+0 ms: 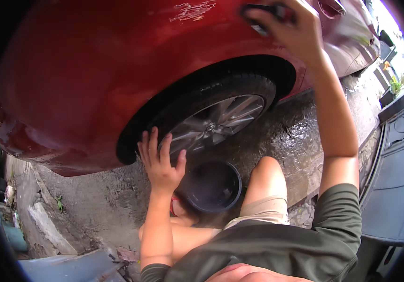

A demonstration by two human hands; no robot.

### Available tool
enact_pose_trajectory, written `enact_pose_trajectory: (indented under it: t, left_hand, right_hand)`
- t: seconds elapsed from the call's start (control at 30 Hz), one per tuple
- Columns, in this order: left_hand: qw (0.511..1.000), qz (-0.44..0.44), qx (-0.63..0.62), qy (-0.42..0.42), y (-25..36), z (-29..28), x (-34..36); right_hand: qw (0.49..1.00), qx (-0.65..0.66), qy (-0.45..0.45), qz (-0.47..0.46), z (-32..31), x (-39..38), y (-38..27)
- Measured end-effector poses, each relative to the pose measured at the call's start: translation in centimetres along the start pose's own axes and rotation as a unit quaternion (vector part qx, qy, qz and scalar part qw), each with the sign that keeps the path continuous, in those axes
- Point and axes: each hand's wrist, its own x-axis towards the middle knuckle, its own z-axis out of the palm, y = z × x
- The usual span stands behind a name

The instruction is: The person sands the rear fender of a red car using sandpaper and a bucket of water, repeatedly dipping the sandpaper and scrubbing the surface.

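A red car (79, 70) fills the upper view, with foamy white patches on its panel. My right hand (296, 26), motion-blurred, grips a dark object with a reddish part (263, 14) against the panel above the wheel arch; exactly what it is I cannot make out. My left hand (162, 157) is open, fingers spread, over the lower left of the black tire (221, 77) and its silver spoked rim (237, 110); whether it touches them is unclear. Below the wheel, beside my left hand, sits a dark round basin (213, 171).
My bent legs (263, 188) frame the basin on wet concrete (286, 131). A grey metal panel (390, 188) runs along the right, with plants (395, 87) behind. Broken concrete (47, 221) and a teal object (11, 237) lie at the left.
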Motion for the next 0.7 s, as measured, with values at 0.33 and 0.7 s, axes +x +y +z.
enact_pose_trajectory:
  t: [0.33, 0.7]
  left_hand:
    - [0.997, 0.039, -0.054, -0.044, 2.1, 0.9, -1.6]
    - [0.990, 0.035, -0.107, -0.087, 2.2, 1.9, -2.2]
  right_hand:
    - [0.996, -0.069, 0.040, 0.036, -0.9, -3.7, 1.7]
    - [0.997, -0.043, 0.033, -0.059, 5.6, 1.2, -5.6]
